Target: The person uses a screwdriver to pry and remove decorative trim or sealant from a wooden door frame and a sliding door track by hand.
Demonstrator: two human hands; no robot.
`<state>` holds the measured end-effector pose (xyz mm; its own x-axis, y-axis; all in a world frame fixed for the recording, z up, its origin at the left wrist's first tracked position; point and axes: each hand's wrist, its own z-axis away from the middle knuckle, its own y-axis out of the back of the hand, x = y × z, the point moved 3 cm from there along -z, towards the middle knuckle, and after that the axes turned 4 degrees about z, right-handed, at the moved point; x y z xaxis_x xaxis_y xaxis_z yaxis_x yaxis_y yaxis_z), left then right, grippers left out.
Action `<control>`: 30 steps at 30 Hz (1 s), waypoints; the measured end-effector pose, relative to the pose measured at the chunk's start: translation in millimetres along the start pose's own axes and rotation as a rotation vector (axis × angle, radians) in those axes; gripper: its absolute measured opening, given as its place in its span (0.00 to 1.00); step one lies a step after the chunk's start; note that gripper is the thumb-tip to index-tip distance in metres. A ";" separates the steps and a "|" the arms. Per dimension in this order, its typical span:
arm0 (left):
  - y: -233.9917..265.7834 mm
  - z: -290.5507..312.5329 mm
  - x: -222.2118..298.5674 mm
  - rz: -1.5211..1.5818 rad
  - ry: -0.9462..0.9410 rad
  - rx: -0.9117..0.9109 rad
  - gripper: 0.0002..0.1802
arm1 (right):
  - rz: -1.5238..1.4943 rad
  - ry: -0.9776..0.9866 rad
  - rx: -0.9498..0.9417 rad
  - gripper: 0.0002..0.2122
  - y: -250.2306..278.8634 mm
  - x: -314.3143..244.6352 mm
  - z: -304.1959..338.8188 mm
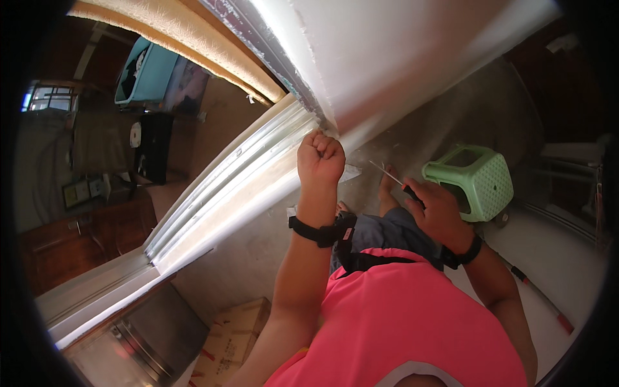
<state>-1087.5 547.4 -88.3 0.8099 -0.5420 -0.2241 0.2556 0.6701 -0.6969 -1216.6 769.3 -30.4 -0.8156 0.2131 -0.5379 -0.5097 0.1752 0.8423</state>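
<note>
My left hand [321,158] is raised and closed at the lower corner of the window frame, where the white sill track [238,155] meets the upright frame edge [293,74]. Its fingers are curled together; whatever they may hold is hidden. Lower and to the right, my right hand [442,216] is wrapped round the black handle of a screwdriver [393,177]. The thin metal shaft points up and left, apart from the frame. A black strap sits round each wrist.
A green plastic stool [493,187] stands right of my right hand. At lower left are a cardboard box [235,335] and a dark metallic cabinet [138,335]. Beyond the sill are a blue basket [151,71] and brown wooden furniture [97,238]. A pole [541,300] lies at right.
</note>
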 end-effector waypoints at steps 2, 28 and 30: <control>3.7 1.3 2.6 -0.062 0.018 0.027 0.07 | -0.025 -0.017 -0.019 0.19 -0.7 -0.6 -0.2; -8.6 -6.9 1.9 -0.062 0.016 0.051 0.07 | -0.006 0.003 -0.051 0.20 -0.5 -1.0 -1.0; -7.8 -7.1 2.6 -0.080 0.005 0.037 0.04 | -0.009 0.011 -0.038 0.20 -0.2 -1.0 -0.1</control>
<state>-1091.2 537.1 -88.3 0.7837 -0.5969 -0.1719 0.3389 0.6427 -0.6871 -1215.7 769.0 -30.0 -0.8138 0.2007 -0.5454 -0.5272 0.1401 0.8381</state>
